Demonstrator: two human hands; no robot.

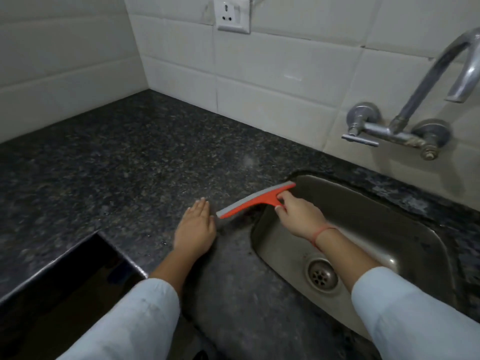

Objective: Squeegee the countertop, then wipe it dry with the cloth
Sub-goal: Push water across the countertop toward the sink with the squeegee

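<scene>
An orange squeegee with a grey blade lies along the left rim of the sink, its blade on the dark speckled granite countertop. My right hand grips its short handle from over the sink bowl. My left hand rests flat on the counter, palm down with the fingers together, just left of the blade's near end. No cloth is in view.
A steel sink with a round drain is set into the counter at the right. A wall-mounted tap hangs over it. White tiles and a socket back the counter. The counter's front edge steps back at the lower left.
</scene>
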